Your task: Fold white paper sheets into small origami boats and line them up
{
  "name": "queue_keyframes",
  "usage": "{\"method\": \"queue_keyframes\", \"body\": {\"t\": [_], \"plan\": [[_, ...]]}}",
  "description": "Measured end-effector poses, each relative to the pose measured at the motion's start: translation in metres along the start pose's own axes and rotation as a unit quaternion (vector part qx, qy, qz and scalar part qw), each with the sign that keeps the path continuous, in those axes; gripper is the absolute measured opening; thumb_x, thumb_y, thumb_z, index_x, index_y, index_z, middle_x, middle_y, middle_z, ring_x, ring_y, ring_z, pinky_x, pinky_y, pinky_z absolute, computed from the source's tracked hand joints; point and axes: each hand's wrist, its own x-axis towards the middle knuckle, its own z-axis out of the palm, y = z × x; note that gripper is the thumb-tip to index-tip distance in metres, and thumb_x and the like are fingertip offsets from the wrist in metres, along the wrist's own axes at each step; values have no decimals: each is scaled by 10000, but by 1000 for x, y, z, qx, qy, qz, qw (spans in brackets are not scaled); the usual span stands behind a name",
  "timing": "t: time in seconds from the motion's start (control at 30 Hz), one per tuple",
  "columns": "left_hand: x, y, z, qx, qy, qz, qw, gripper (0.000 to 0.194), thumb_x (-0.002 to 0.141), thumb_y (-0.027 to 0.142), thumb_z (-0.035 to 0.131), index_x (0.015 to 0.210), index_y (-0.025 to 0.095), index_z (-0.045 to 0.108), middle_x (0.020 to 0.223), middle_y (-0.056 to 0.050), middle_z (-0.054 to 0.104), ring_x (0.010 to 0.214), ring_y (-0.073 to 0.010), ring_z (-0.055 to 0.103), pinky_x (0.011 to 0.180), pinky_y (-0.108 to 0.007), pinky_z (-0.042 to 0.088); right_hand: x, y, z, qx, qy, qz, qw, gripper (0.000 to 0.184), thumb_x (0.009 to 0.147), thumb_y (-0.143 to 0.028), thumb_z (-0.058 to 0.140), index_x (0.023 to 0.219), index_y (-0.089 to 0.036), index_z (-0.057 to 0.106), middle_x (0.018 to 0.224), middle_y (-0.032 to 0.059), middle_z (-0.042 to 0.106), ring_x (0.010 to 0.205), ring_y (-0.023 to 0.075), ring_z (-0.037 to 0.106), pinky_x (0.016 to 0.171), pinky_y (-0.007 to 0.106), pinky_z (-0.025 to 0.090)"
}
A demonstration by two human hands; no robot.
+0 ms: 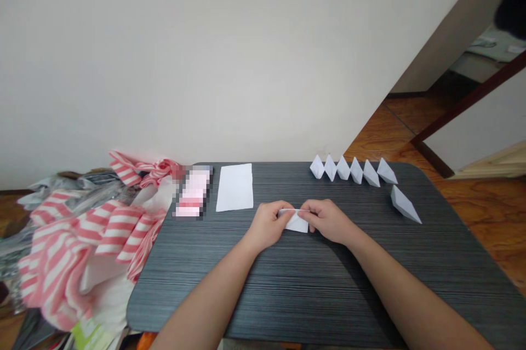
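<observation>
Both of my hands meet at the middle of a dark striped table. My left hand and my right hand pinch a small folded white paper piece between their fingertips, one hand on each end. The paper rests on or just above the tabletop. A flat stack of white paper sheets lies to the left of my hands. Several folded white paper boats stand in a row at the far right of the table, with one more boat lying apart nearer the right edge.
A blurred pink rectangular object lies at the table's far left. Red-and-white striped plastic bags pile up beside the table's left edge. A white wall stands behind; wooden floor shows to the right.
</observation>
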Motion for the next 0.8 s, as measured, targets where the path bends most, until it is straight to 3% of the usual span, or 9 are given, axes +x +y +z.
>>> {"method": "queue_keyframes", "body": {"t": [0.3,0.67,0.8], "plan": [[0,6,0,-12,2,-13,1000,243,757,334,588,950,187,602,786,4,613,643,-114,506,569,-209,355,0,-1,0,-12,38,-12,999,233,869,-310,479,737,-174,616,500,-19,599,482,119,557,520,211,385],[1,9,0,-10,12,-19,1000,177,765,279,557,910,179,573,762,15,584,603,-102,471,556,-210,338,0,-5,1,-13,47,-20,999,231,864,-315,486,721,-183,612,495,-23,603,483,119,551,525,217,379],[1,6,1,-2,23,-18,1000,311,744,274,588,1044,201,548,820,11,592,610,-103,464,566,-212,345,-1,-4,2,-3,53,-20,998,235,865,-320,485,725,-180,612,500,-22,600,482,117,547,520,216,378]]}}
